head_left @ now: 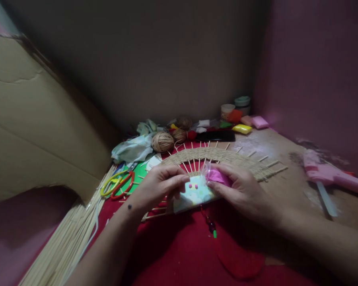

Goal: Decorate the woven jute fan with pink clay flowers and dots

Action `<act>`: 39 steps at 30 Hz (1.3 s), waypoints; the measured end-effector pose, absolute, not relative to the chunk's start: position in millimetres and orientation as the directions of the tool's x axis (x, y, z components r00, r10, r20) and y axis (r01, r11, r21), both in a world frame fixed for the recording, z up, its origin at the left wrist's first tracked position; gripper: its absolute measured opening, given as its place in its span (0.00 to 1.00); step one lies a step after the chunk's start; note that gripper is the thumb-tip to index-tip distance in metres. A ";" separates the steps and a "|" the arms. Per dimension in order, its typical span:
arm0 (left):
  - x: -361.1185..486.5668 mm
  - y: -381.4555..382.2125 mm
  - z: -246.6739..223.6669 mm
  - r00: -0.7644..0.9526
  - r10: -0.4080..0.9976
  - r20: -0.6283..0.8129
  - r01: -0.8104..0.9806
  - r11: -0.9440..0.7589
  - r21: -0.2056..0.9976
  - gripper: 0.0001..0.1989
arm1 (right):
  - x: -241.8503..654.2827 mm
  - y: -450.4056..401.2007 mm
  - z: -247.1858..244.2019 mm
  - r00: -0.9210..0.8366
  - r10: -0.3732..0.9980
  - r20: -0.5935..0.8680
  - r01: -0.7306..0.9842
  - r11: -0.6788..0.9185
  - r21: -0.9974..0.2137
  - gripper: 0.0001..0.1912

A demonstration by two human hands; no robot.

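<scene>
A fan of thin sticks woven with twine (193, 157) lies across the table's middle. At its base is a pale blue and yellow covered piece (193, 198) bearing two small pink dots (193, 186). My right hand (241, 188) grips a clear packet of pink clay (219, 177) over the right side of that piece. My left hand (168, 182) is at its left side, thumb and forefinger pinched close to the dots. Whatever those fingertips hold is too small to make out. A red tassel with beads (211, 226) hangs down from the base.
Yellow- and red-handled scissors (122, 184), a bundle of sticks (68, 234) and twine balls (162, 142) lie left and behind. A dark phone (216, 136), clay packets (242, 129) and a cup (227, 112) stand at the back. A pink glue gun (331, 174) lies right; cardboard (32, 115) rises left.
</scene>
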State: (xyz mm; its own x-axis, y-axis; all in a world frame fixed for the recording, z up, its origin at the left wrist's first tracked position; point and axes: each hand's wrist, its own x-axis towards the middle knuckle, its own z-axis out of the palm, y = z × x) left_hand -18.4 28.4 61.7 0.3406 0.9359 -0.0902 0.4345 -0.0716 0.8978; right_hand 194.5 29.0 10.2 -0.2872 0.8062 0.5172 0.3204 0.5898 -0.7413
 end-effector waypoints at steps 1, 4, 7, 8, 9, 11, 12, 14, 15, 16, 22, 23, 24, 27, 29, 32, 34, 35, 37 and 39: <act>-18.3 28.3 61.4 0.331 0.942 -0.060 0.489 -0.116 0.864 0.11 | 194.3 29.1 10.3 -0.289 0.806 0.517 0.323 0.590 -0.740 0.10; -19.4 29.7 57.8 0.391 0.918 0.066 0.611 -0.312 0.728 0.08 | 194.4 28.8 9.7 -0.299 0.809 0.506 0.337 0.585 -0.737 0.08; -18.9 31.3 52.1 0.475 0.872 0.115 0.689 -0.451 0.568 0.05 | 195.0 28.2 8.3 -0.302 0.812 0.499 0.336 0.581 -0.741 0.08; -17.8 31.4 50.5 0.492 0.863 0.114 0.714 -0.475 0.514 0.05 | 195.1 28.2 8.0 -0.302 0.812 0.499 0.335 0.581 -0.742 0.07; -16.3 31.3 49.2 0.502 0.858 0.114 0.737 -0.493 0.462 0.04 | 195.2 28.2 7.7 -0.302 0.813 0.498 0.336 0.580 -0.742 0.07; -12.8 30.4 47.4 0.514 0.847 0.136 0.761 -0.523 0.383 0.04 | 195.1 28.4 7.8 -0.302 0.812 0.499 0.340 0.581 -0.740 0.06; -11.2 29.9 46.8 0.515 0.843 0.157 0.763 -0.534 0.363 0.04 | 195.0 28.4 8.0 -0.301 0.812 0.500 0.342 0.581 -0.738 0.06; -8.7 29.2 45.8 0.509 0.836 0.204 0.759 -0.547 0.353 0.04 | 194.8 28.2 8.7 -0.303 0.812 0.499 0.343 0.581 -0.738 0.05; -8.0 29.0 45.2 0.505 0.833 0.226 0.753 -0.553 0.355 0.04 | 194.6 28.1 8.9 -0.304 0.813 0.497 0.343 0.580 -0.739 0.05; -7.6 29.0 44.6 0.505 0.828 0.243 0.747 -0.560 0.357 0.05 | 194.5 28.0 9.0 -0.307 0.813 0.494 0.342 0.579 -0.740 0.05; -12.1 31.0 41.5 0.505 0.835 0.220 0.752 -0.551 0.363 0.04 | 192.9 28.8 8.2 -0.311 0.810 0.497 0.336 0.583 -0.740 0.06; -14.3 31.3 41.7 0.498 0.847 0.183 0.763 -0.529 0.371 0.04 | 192.8 28.9 8.4 -0.312 0.810 0.496 0.337 0.582 -0.740 0.07; -16.8 31.5 42.2 0.487 0.861 0.147 0.773 -0.504 0.385 0.03 | 192.8 29.0 8.8 -0.314 0.810 0.496 0.338 0.583 -0.739 0.07; -24.0 31.4 45.6 0.452 0.888 0.083 0.781 -0.438 0.445 0.01 | 193.0 28.5 10.7 -0.322 0.805 0.497 0.343 0.589 -0.732 0.08; -26.9 31.1 48.2 0.445 0.893 0.061 0.776 -0.419 0.472 0.01 | 193.1 28.0 11.7 -0.330 0.804 0.494 0.338 0.590 -0.733 0.09; -27.3 30.7 50.4 0.453 0.890 0.051 0.760 -0.415 0.501 0.01 | 192.7 27.4 11.6 -0.338 0.804 0.489 0.334 0.588 -0.737 0.09; -25.2 29.8 51.3 0.435 0.895 0.097 0.733 -0.414 0.539 0.02 | 192.1 27.1 10.8 -0.340 0.804 0.488 0.335 0.589 -0.736 0.10; -23.5 28.8 51.9 0.421 0.898 0.131 0.709 -0.416 0.569 0.03 | 191.8 26.9 10.5 -0.342 0.803 0.488 0.333 0.589 -0.736 0.10; -19.2 26.0 53.3 0.399 0.896 0.197 0.642 -0.426 0.637 0.06 | 191.5 26.3 10.1 -0.355 0.801 0.483 0.322 0.589 -0.741 0.11; -14.6 22.6 54.5 0.396 0.883 0.251 0.576 -0.452 0.681 0.06 | 191.4 25.6 10.2 -0.373 0.796 0.476 0.304 0.590 -0.748 0.12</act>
State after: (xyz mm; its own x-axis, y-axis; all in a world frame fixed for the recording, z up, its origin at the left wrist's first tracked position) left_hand -14.6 22.6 54.5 0.3963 0.8831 0.2511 0.5757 -0.4521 0.6813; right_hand 191.4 25.6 10.2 -0.3733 0.7965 0.4757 0.3042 0.5895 -0.7483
